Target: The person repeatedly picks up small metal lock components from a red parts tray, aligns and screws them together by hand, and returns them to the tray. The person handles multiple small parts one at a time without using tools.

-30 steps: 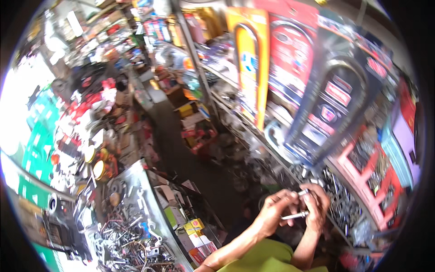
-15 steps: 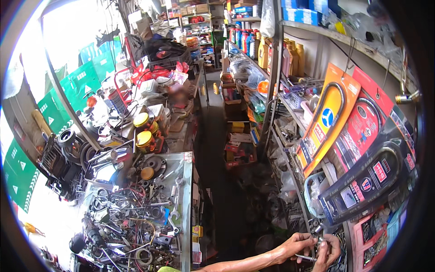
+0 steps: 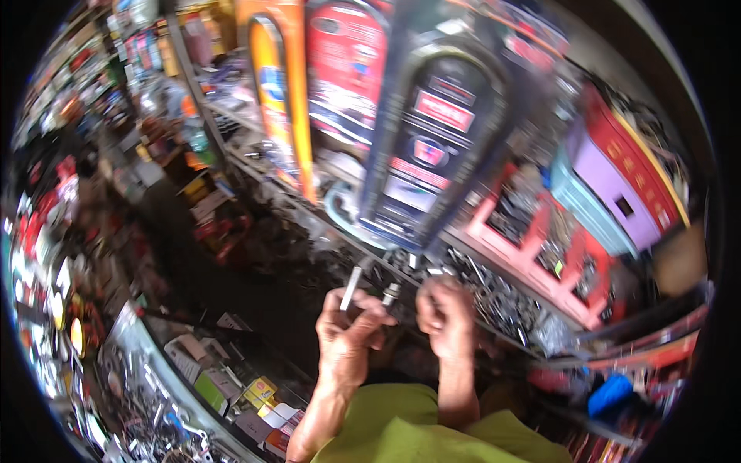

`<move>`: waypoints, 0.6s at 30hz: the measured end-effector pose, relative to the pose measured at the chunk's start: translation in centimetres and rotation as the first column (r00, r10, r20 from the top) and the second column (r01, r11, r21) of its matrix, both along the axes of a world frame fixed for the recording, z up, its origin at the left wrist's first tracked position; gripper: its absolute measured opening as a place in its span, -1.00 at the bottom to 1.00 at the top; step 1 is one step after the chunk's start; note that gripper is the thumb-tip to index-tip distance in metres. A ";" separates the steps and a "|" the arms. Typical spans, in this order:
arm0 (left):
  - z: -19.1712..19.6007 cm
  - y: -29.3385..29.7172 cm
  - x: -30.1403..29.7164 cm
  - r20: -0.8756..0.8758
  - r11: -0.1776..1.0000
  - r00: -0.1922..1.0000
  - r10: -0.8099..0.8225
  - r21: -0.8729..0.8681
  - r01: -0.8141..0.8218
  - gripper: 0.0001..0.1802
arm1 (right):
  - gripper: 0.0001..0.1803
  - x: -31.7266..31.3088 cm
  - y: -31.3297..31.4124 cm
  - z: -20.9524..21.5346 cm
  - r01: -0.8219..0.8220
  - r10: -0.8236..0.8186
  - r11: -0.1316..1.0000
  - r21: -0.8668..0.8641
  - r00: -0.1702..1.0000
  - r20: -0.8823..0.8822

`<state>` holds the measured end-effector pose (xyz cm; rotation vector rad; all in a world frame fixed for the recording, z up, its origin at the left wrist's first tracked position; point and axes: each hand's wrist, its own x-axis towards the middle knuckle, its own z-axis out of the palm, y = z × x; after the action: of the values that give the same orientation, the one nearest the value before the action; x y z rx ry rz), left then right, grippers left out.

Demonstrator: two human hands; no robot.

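Observation:
My left hand (image 3: 349, 328) is closed, holding a slim silvery metal rod (image 3: 351, 288) that sticks up from its fingers. A short metal fitting (image 3: 391, 293) shows at the same hand's fingertips. Just to its right, my right hand (image 3: 449, 312) is blurred, with its fingers curled together; what they hold, if anything, I cannot make out. Both hands are at the edge of a shelf strewn with loose metal parts (image 3: 494, 297). A shiny bit shows by the right fingertips, and I cannot tell whether it is held.
Hanging packs with curved locks, one black (image 3: 428, 147), one red (image 3: 347, 69) and one orange (image 3: 278, 92), hang above the shelf. A pink divided tray (image 3: 532, 266) of small parts is at the right. A glass-topped bench (image 3: 147, 351) with tools stands lower left.
The view has swung right and down, so the hands now appear near the middle. My hands were together around the metal pieces; now they are apart, the rod in my left.

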<state>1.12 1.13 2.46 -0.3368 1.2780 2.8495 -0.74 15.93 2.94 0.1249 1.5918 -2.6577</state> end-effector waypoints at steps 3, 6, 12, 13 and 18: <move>0.0 0.4 -0.1 0.036 0.999 0.999 -0.033 0.021 0.032 -0.72 | -0.82 0.3 -1.9 -0.2 0.049 0.004 0.951 0.305 0.985 -0.172; -0.3 0.7 0.2 0.023 0.992 0.995 -0.095 0.089 0.092 -0.68 | -0.82 0.0 -2.3 -1.1 0.002 0.047 0.970 0.245 0.980 -0.195; 0.1 0.7 0.7 -0.020 0.970 0.998 -0.054 0.237 0.057 -0.72 | -0.82 0.0 -1.0 -0.9 -0.195 0.201 0.978 0.079 0.977 -0.070; 0.0 0.5 0.6 -0.051 0.958 0.997 -0.063 0.275 0.075 -0.71 | -0.84 -0.1 -0.7 -1.6 -0.126 0.126 0.981 0.151 0.992 0.010; 0.5 0.1 0.7 -0.077 0.968 0.995 -0.063 0.237 0.080 -0.67 | -0.78 0.1 -0.1 -0.9 -0.085 0.086 0.995 0.053 0.996 -0.015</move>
<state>1.80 1.25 2.93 -0.1854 0.9163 2.9324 -0.65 15.82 2.01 0.0342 1.6333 -2.5615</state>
